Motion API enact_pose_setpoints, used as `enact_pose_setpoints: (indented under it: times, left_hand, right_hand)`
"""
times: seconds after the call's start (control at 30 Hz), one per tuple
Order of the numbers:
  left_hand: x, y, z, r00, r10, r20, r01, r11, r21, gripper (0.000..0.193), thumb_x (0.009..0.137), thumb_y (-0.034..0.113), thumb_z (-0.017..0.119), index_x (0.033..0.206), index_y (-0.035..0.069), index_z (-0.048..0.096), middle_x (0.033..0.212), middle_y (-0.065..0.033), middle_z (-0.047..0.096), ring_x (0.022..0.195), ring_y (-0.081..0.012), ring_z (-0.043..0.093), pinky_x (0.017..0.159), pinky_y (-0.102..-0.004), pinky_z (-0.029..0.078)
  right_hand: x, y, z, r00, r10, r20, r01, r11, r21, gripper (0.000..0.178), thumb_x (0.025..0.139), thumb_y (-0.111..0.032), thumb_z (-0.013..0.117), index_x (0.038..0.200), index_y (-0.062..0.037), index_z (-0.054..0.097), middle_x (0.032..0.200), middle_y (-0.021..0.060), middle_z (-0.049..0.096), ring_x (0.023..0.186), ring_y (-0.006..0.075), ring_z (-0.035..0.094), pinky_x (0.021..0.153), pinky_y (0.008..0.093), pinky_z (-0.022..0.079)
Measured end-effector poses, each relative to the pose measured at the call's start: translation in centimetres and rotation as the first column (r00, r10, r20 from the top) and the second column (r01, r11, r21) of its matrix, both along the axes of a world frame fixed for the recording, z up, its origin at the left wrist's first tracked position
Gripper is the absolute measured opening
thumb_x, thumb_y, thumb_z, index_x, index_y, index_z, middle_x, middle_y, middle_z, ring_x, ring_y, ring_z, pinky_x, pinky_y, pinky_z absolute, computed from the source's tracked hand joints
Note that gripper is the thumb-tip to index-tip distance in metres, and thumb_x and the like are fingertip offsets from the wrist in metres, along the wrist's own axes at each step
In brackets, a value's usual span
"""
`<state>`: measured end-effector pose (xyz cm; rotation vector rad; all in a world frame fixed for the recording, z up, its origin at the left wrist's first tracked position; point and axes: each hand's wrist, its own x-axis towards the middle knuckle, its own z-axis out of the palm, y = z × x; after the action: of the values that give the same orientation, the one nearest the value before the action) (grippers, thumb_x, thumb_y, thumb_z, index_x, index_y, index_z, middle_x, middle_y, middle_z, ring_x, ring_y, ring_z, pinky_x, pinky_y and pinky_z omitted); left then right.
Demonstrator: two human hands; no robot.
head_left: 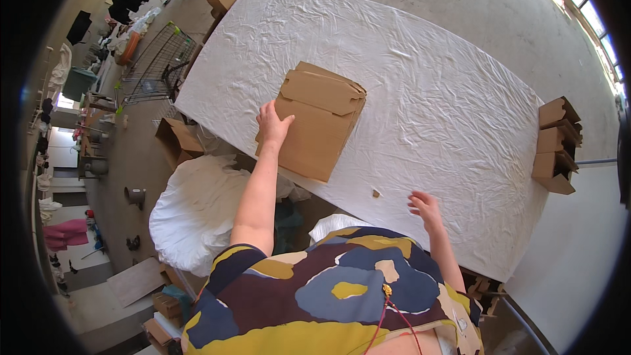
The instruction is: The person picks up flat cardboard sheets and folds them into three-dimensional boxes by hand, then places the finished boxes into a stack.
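Note:
A stack of flattened brown cardboard boxes [315, 128] lies on the white cloth-covered table, near its front left edge. My left hand [273, 121] rests at the stack's left side with the thumb spread over the top sheet. Its fingers are apart along the cardboard's edge and not wrapped round it. Farther right, near the front table edge, my right hand [424, 208] hovers empty, its fingers loosely bent and apart. A small brown scrap [376, 193] lies on the cloth between the stack and that hand.
The wrinkled white cloth [447, 112] covers the tabletop. Open cardboard boxes [557, 144] stand at the right edge, and another box [179, 141] is at the left. A large white fabric bundle [197, 213] sits by my left arm. Beyond the left edge stands a wire shopping cart [154, 66].

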<state>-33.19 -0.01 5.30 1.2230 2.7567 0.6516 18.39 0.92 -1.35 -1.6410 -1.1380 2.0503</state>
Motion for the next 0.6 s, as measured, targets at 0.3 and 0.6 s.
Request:
enact_pose_setpoints:
  times: [0.3, 0.6]
  left_hand:
    - [-2.6, 0.0, 1.6, 0.996, -0.041, 0.074, 0.050, 0.990, -0.134, 0.083, 0.063, 0.032, 0.092, 0.133, 0.008, 0.055, 0.131, -0.0103, 0.052, 0.123, -0.0331, 0.049, 0.104, -0.0431, 0.046]
    - [-1.6, -0.1, 3.3, 0.967, -0.201, 0.158, 0.207, 0.978, -0.022, 0.076, 0.060, 0.020, 0.093, 0.128, 0.011, 0.059, 0.122, -0.0106, 0.051, 0.117, -0.0329, 0.051, 0.102, -0.0412, 0.046]
  right_hand:
    - [-16.3, 1.4, 4.2, 0.948, 0.308, -0.084, -0.294, 0.944, 0.147, 0.050, 0.097, -0.017, 0.062, 0.141, 0.0013, 0.050, 0.125, 0.0123, 0.065, 0.101, 0.0196, 0.066, 0.080, 0.0329, 0.057]
    - [-22.7, 1.1, 6.8, 0.932, 0.318, -0.175, -0.289, 0.942, 0.169, 0.056, 0.094, -0.014, 0.063, 0.145, -0.0024, 0.044, 0.131, 0.0147, 0.059, 0.104, 0.0219, 0.065, 0.076, 0.0343, 0.061]
